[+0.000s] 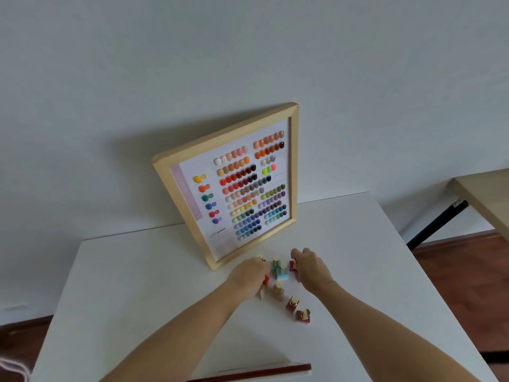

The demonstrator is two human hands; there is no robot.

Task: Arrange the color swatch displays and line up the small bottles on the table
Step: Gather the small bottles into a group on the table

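Wooden-framed swatch display [234,186] is propped against the far wall, and small bottles [281,274] are clustered just near of it. Left hand [249,274] and right hand [309,267] are curled over bottles — actual grasps cannot be told. Lining-up is judged under way; straightening the loose row is called for next.

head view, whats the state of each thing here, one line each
framed swatch display: upright, leaning back against the wall
light blue bottle: standing, between the hands
tan bottle: standing, untouched
two dark red bottles: standing, apart from the hands
left hand: down on bottles, grip hidden
right hand: curled over red bottles, grip unclear
red-edged board: flat at the near table edge
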